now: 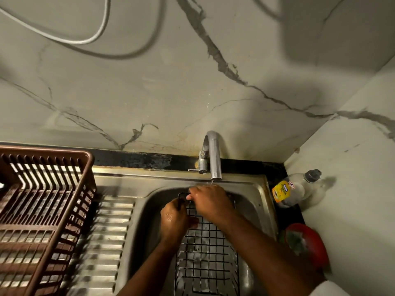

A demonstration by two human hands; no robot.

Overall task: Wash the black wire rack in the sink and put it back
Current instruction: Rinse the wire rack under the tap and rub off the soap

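The black wire grid rack is held tilted inside the stainless steel sink basin, its far edge raised toward the curved chrome tap at twelve o'clock, seemingly so that the thin stream falls on that end and runs down the grid; pale suds cling to the wires nearer the viewer. The left hand is wrapped around the rack's left rim near the far corner, fingers clamped on the wire, apparently to steady it. The right hand lies over the far edge directly beneath the spout, its fingers curled down onto the top wire; whether they grip or merely rub cannot be told. The rack thus extends from the fingers toward six o'clock. A brown plastic dish basket stands at nine o'clock on the ribbed drainboard, and a clear dish-soap bottle with a yellow label lies on the black counter at three o'clock.
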